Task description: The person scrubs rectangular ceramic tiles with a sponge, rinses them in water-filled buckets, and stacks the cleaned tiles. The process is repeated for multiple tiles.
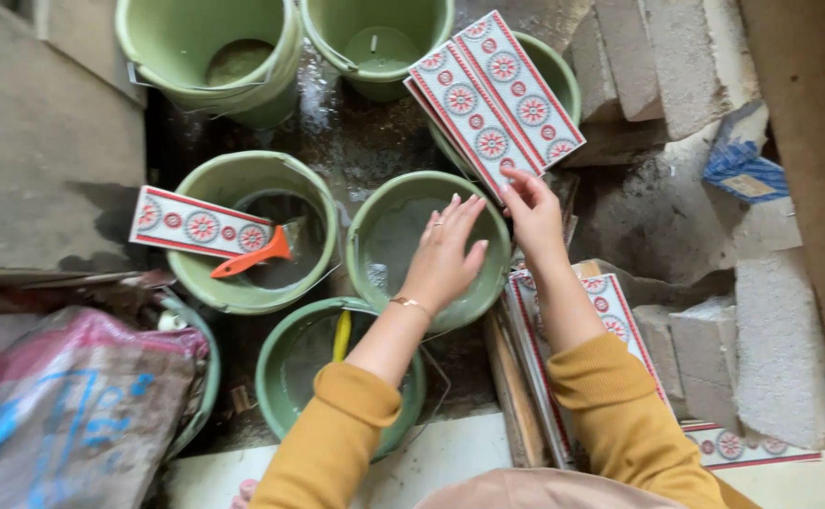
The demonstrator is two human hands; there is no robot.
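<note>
My right hand [532,212] grips the near end of a small stack of long white tiles [495,99] patterned with red and blue rosettes, held up over a green bucket [563,80]. My left hand [447,253] hovers with its fingers spread over another green bucket [384,212] holding murky water, and holds nothing. A bracelet and a ring show on that hand. More patterned tiles [610,316] lie stacked under my right forearm.
Several other green buckets [207,38] stand around on the wet floor. One bucket [233,179] carries a single patterned tile [200,224] and an orange scraper [254,256] across its rim. Grey blocks [770,349] lie at right, a plastic sack [64,405] at lower left.
</note>
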